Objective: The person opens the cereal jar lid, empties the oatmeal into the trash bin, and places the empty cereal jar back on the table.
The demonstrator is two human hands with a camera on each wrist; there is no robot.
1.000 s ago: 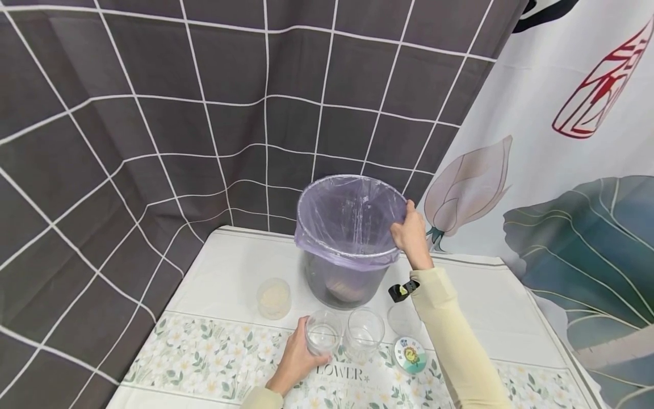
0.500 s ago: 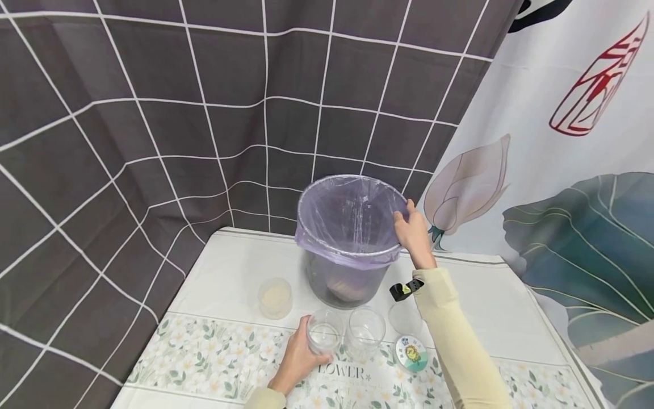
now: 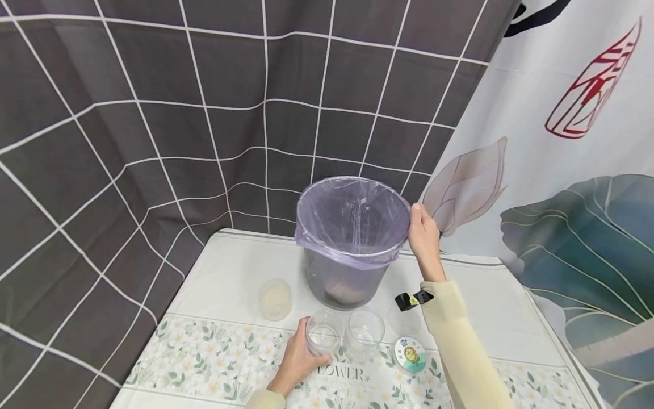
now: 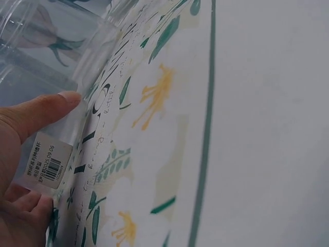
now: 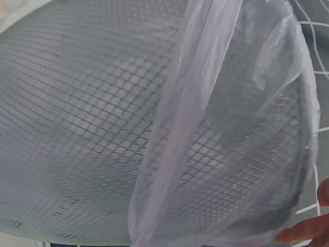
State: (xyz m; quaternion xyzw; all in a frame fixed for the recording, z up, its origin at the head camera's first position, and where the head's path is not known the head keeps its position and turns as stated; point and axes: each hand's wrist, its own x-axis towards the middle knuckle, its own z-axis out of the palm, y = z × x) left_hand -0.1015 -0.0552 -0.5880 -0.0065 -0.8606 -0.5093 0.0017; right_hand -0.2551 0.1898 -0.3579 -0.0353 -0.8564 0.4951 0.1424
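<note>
In the head view, my left hand [image 3: 297, 358] holds a clear plastic cup [image 3: 324, 335] standing on the table. Its thumb and fingers curl round the cup; a label [image 4: 49, 160] shows on the clear plastic in the left wrist view. A mesh waste bin [image 3: 341, 287] stands behind, lined with a thin purple bag [image 3: 352, 221] folded over its rim. My right hand [image 3: 425, 236] is at the bin's right rim. In the right wrist view its fingertips [image 5: 303, 229] reach the bag's edge, with the thumb apart from it.
A second clear cup [image 3: 365, 330] stands right beside the held one. To the left is a clear tub with pale contents [image 3: 275, 299]. A round lid with a sunflower picture [image 3: 410, 355] and a clear disc [image 3: 403, 319] lie at right. A gridded curtain [image 3: 230, 130] hangs behind the table.
My right hand has shifted from over the bin's rim to its outer right side, its fingers coming off the inside of the bag. The left hand and cup have stayed put.
</note>
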